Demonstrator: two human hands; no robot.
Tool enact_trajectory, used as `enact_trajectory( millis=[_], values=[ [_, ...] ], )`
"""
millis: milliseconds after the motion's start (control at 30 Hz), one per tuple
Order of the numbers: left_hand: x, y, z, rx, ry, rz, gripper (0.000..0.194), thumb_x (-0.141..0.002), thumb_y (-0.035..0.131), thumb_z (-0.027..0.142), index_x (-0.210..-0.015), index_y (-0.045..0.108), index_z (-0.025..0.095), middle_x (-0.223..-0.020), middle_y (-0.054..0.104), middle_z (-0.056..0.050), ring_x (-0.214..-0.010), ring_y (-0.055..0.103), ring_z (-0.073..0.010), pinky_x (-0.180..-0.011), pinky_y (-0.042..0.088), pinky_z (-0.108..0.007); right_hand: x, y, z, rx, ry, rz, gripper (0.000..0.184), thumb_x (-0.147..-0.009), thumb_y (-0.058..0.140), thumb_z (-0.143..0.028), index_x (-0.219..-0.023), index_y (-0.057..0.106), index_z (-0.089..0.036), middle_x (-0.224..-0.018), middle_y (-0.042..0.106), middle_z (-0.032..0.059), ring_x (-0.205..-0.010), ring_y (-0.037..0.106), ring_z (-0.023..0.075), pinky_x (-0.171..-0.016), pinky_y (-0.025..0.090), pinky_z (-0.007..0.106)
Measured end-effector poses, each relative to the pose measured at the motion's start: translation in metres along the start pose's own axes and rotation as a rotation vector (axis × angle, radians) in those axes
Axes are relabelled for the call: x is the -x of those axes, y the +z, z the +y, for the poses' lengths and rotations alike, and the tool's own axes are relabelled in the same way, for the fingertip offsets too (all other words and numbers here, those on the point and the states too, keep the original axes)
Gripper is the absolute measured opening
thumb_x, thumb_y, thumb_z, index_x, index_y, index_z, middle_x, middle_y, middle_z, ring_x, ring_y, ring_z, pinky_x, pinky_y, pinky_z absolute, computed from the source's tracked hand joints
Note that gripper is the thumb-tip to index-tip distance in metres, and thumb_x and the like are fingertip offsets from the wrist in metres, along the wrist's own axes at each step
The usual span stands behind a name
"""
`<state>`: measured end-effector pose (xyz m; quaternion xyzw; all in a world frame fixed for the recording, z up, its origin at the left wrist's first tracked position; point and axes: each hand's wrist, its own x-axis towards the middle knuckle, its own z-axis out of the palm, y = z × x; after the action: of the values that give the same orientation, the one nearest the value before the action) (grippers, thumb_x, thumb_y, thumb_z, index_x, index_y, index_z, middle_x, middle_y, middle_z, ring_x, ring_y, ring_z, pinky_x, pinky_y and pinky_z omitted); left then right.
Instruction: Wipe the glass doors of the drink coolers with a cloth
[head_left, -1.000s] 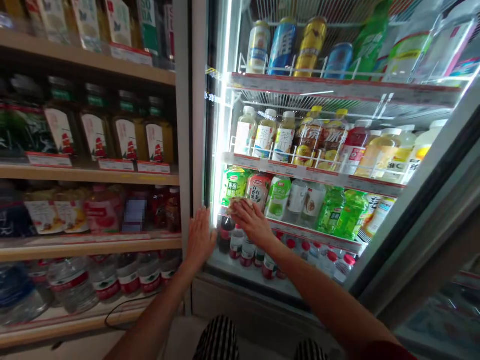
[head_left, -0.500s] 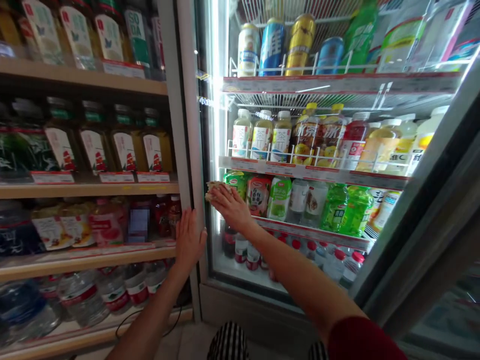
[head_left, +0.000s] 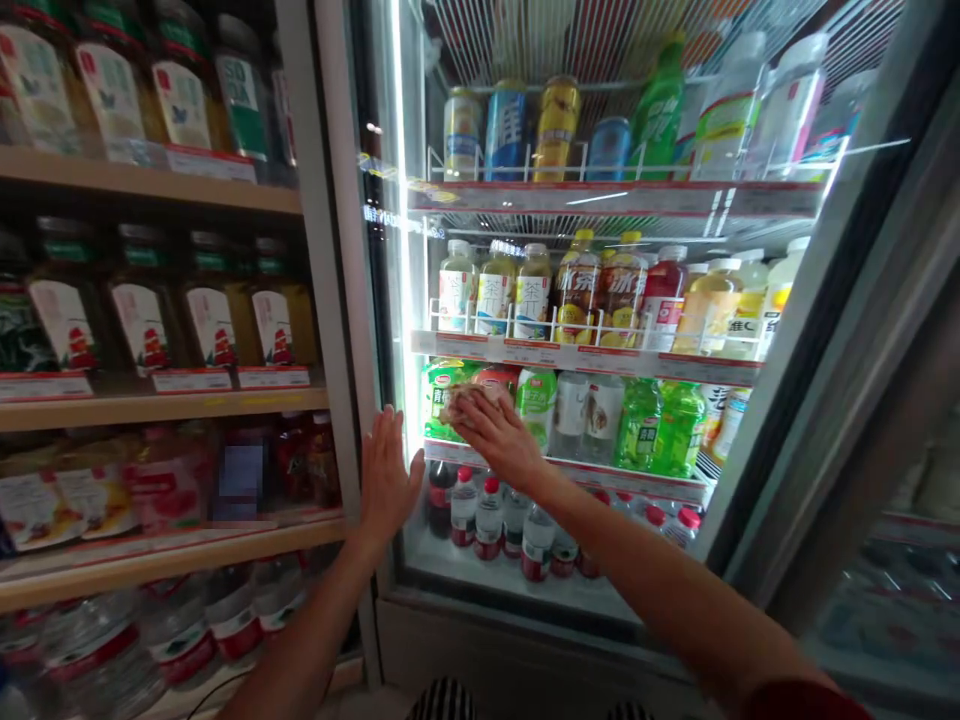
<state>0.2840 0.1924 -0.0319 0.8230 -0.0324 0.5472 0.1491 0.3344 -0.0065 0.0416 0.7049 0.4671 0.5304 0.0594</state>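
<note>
My right hand (head_left: 499, 435) presses a crumpled beige cloth (head_left: 463, 400) against the lit drinks cooler's glass front (head_left: 375, 300), level with the green and red bottles (head_left: 536, 405) on the third shelf. My left hand (head_left: 390, 480) lies flat, fingers spread, on the cooler's grey left frame (head_left: 337, 330), a little below and left of the cloth. It holds nothing.
Wooden shelves (head_left: 157, 405) on the left carry amber bottles, red drinks and water bottles lower down. The cooler holds cans on top, tea bottles (head_left: 495, 295) and small red-capped bottles (head_left: 487, 510) at the bottom. A dark door frame (head_left: 840, 330) slants across the right.
My right hand slid the cloth left and up to the cooler's edge, then back right over the bottles. My left hand stayed flat on the frame. The view tilted slightly up.
</note>
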Motion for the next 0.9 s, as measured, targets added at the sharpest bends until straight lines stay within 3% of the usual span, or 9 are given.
enact_trajectory(
  millis=[67, 233, 433, 600, 767, 833, 900],
  values=[
    [-0.006, 0.003, 0.008, 0.011, 0.018, 0.015, 0.065, -0.085, 0.043, 0.029, -0.141, 0.011, 0.02, -0.145, 0.025, -0.015, -0.135, 0.021, -0.0253, -0.108, 0.021, -0.048, 0.014, -0.008, 0.011, 0.012, 0.007, -0.001, 0.039, -0.086, 0.045, -0.02, -0.124, 0.047, -0.027, -0.139, 0.04, 0.0031, -0.134, 0.026, 0.0216, -0.109, 0.023, 0.045],
    [-0.02, 0.01, 0.033, 0.067, 0.063, 0.044, 0.065, -0.085, 0.044, 0.028, -0.141, 0.013, 0.019, -0.145, 0.024, -0.015, -0.135, 0.019, -0.0248, -0.108, 0.021, -0.048, 0.019, -0.036, 0.047, 0.077, 0.297, 0.092, 0.048, -0.086, 0.045, -0.018, -0.131, 0.039, -0.031, -0.144, 0.031, 0.0027, -0.137, 0.018, 0.0224, -0.111, 0.019, 0.047],
    [-0.033, 0.018, 0.067, 0.123, 0.141, 0.047, 0.065, -0.085, 0.044, 0.027, -0.141, 0.013, 0.019, -0.145, 0.025, -0.014, -0.136, 0.017, -0.0237, -0.109, 0.02, -0.047, 0.045, -0.048, 0.054, 0.107, 0.141, 0.043, 0.044, -0.085, 0.045, -0.017, -0.127, 0.045, -0.03, -0.139, 0.041, 0.0023, -0.135, 0.023, 0.0204, -0.109, 0.025, 0.044],
    [-0.046, 0.025, 0.089, 0.165, 0.181, 0.086, 0.066, -0.084, 0.045, 0.025, -0.141, 0.013, 0.02, -0.145, 0.024, -0.014, -0.137, 0.014, -0.0237, -0.109, 0.02, -0.047, 0.054, -0.056, 0.065, 0.172, 0.346, 0.175, 0.045, -0.084, 0.046, -0.017, -0.127, 0.045, -0.029, -0.14, 0.039, 0.0036, -0.135, 0.022, 0.0199, -0.11, 0.023, 0.044],
    [-0.055, 0.031, 0.106, 0.19, 0.218, 0.114, 0.065, -0.083, 0.046, 0.024, -0.14, 0.017, 0.018, -0.144, 0.026, -0.015, -0.136, 0.016, -0.024, -0.109, 0.021, -0.048, 0.077, -0.062, 0.062, 0.128, 0.197, 0.057, 0.044, -0.083, 0.047, -0.015, -0.125, 0.047, -0.027, -0.137, 0.044, 0.0036, -0.134, 0.026, 0.0199, -0.109, 0.025, 0.044],
    [-0.058, 0.033, 0.111, 0.197, 0.234, 0.124, 0.064, -0.082, 0.046, 0.024, -0.14, 0.017, 0.018, -0.145, 0.025, -0.014, -0.136, 0.016, -0.0241, -0.109, 0.02, -0.048, 0.08, -0.068, 0.071, 0.136, 0.238, 0.085, 0.045, -0.083, 0.047, -0.015, -0.126, 0.047, -0.027, -0.138, 0.042, 0.0033, -0.134, 0.027, 0.0194, -0.11, 0.024, 0.044],
    [-0.062, 0.035, 0.118, 0.202, 0.24, 0.13, 0.064, -0.082, 0.046, 0.024, -0.14, 0.018, 0.018, -0.145, 0.024, -0.014, -0.136, 0.015, -0.0242, -0.109, 0.018, -0.049, 0.079, -0.075, 0.083, 0.179, 0.365, 0.185, 0.044, -0.083, 0.046, -0.015, -0.126, 0.047, -0.026, -0.14, 0.038, 0.0046, -0.134, 0.026, 0.0206, -0.11, 0.024, 0.045]
  ],
)
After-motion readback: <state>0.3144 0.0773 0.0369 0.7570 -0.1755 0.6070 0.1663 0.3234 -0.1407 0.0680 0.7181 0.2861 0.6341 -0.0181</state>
